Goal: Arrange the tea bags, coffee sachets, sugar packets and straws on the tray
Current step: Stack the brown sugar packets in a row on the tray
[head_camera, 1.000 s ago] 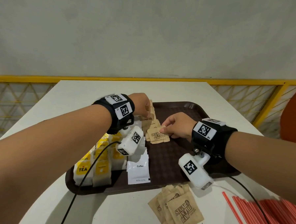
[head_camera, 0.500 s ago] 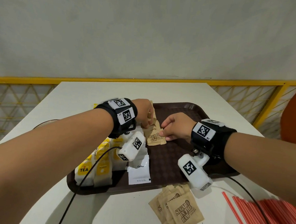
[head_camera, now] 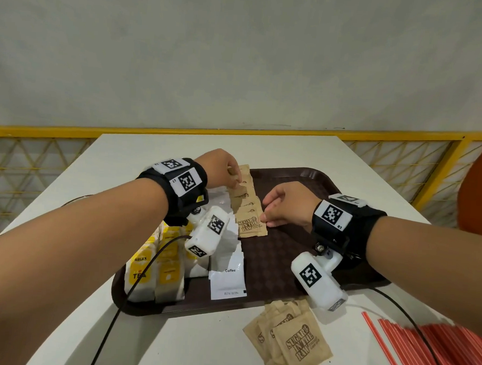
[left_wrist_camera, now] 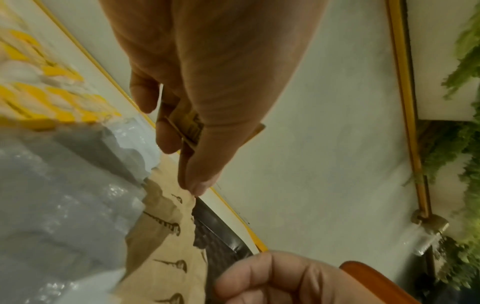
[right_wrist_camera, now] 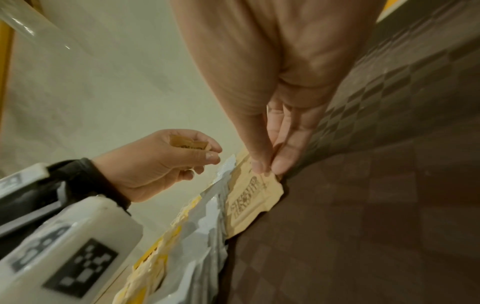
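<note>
Left wrist view: left hand [left_wrist_camera: 207, 82] pinching half-hidden sugar packets [left_wrist_camera: 192, 127], count unclear; right hand [right_wrist_camera: 272, 156] on tray packet [right_wrist_camera: 249, 197].

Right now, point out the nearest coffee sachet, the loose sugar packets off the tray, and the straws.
coffee sachet [head_camera: 227, 279], head view, middle of its white face.
loose sugar packets [head_camera: 299, 346], head view, printed face of the top packet.
straws [head_camera: 434, 357], head view, middle of the red bundle.

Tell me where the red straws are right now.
In the head view, the red straws lie off the tray, on the white table at near right, beside the loose sugar packets.
</note>
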Demonstrator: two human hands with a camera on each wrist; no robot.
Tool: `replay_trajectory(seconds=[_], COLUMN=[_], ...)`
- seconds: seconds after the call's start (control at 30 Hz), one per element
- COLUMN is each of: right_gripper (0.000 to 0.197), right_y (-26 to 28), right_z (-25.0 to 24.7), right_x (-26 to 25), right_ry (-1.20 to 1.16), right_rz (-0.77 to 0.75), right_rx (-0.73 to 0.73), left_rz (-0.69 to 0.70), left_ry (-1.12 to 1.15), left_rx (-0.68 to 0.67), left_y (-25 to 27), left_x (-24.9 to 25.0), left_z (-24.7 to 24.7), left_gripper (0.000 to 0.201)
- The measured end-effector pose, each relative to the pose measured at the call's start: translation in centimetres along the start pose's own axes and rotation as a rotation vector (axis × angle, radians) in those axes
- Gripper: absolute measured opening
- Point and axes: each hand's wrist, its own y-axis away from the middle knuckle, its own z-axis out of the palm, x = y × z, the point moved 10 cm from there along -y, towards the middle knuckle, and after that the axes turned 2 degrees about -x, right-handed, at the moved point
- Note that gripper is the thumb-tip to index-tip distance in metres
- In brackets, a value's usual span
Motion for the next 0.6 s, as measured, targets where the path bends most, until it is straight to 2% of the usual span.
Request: replay_trajectory(seconds=[0.07,0.2,0.33,0.4,0.5,0.6], right_gripper=[0.023,0.026,0.022,0.021,0.023,0.015], right_y=[-0.2,-0.3,-0.1,0.3,1.2,1.9], right_z=[-0.1,0.3,-0.7,-0.8,1.1,0.9], right_x=[-0.1,-0.4,-1.4,-2.7,-4.6,-4.7], right_ry=[0.012,0.056,0.113,-0.009,-0.315,-0.361], right_rz=[-0.023,-0.043,-0.085,-0.151,-0.213,-0.202], right_rx=[0.029,0.042,0.149,0.136,-0.051,-0.036], left_rz=[-0.031,-0.071,-0.009,0.070,0.168,0.231], left_ry=[0.058,0.174,0.350,0.432,0.511,0.407], left_rx=[0.013,-0.022,-0.005,-0.011,-0.106,-0.160], left_y=[0.3,0.7,1.2,1.6,2.5,3.5], left_x=[-0.7,-1.4,-0.8,0.4,2.5,4.1], left_z=[-0.2,0.6,0.5,0.5,1.5,2.4], left_gripper=[0.006,0.023,0.044,0.046,0.042,0.042])
